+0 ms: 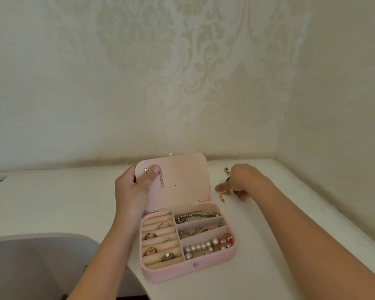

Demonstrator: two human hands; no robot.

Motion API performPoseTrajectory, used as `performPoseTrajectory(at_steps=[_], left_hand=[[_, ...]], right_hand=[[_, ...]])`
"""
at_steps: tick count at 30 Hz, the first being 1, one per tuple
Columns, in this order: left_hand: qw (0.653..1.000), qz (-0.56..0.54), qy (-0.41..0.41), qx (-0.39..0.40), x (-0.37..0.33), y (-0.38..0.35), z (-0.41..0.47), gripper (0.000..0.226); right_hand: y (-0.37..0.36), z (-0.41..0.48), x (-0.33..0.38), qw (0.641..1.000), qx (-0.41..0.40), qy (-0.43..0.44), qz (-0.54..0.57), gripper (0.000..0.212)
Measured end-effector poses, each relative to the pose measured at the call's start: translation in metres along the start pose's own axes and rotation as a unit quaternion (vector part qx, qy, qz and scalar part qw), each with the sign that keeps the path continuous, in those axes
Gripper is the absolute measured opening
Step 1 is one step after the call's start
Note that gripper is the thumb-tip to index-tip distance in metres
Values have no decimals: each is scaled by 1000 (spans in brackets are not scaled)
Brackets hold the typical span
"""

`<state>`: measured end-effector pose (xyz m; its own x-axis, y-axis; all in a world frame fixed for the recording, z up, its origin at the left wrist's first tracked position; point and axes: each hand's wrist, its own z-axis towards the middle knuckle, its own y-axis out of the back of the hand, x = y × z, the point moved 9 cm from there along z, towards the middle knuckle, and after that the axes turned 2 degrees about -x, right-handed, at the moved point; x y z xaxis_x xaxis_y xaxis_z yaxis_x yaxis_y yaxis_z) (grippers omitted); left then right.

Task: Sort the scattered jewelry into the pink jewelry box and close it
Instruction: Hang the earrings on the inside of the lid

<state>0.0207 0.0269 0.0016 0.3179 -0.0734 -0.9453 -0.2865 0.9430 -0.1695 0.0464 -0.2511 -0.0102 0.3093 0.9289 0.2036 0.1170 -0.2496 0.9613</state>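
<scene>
The pink jewelry box (171, 272) lies open on the white table. Its lid (182, 182) stands tilted back, with a dangling earring (161, 177) and a small stud (146, 170) pinned to it. My left hand (132, 187) grips the lid's left edge, thumb on the inside. Several rings (164, 225) sit in the left slots. A grey bead bracelet (196, 215), mixed pieces and a pearl bracelet (200, 247) fill the right compartments. My right hand (240, 182) reaches over loose pieces right of the lid, fingers pinching at a gold earring (223, 195).
Another small earring (226, 169) lies near the wall behind my right hand. The wallpapered wall meets the table just behind the box. The table's curved front edge (136, 276) runs under the box, with a grey chair (41, 256) below at left.
</scene>
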Motion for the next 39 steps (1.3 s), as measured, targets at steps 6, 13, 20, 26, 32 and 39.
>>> performPoseTrajectory(at_steps=[6,13,20,26,32,39], left_hand=[[999,17,-29,-27,-1,-6,8,11],[995,62,-71,19,-1,-5,-2,31],[998,45,-48,22,6,-5,-3,38],[997,40,-60,13,3,-4,-3,38],[999,18,-27,4,5,-1,-5,37],[999,27,-42,12,5,6,-10,30]], right_hand=[[-10,4,-18,994,111,-2,14,49],[-9,12,-41,988,155,-4,18,47],[-8,7,-50,980,196,18,-39,36],[-4,4,-37,983,171,63,0,34],[-9,5,-18,979,163,110,49,22],[-13,-5,-5,975,174,141,-5,11]])
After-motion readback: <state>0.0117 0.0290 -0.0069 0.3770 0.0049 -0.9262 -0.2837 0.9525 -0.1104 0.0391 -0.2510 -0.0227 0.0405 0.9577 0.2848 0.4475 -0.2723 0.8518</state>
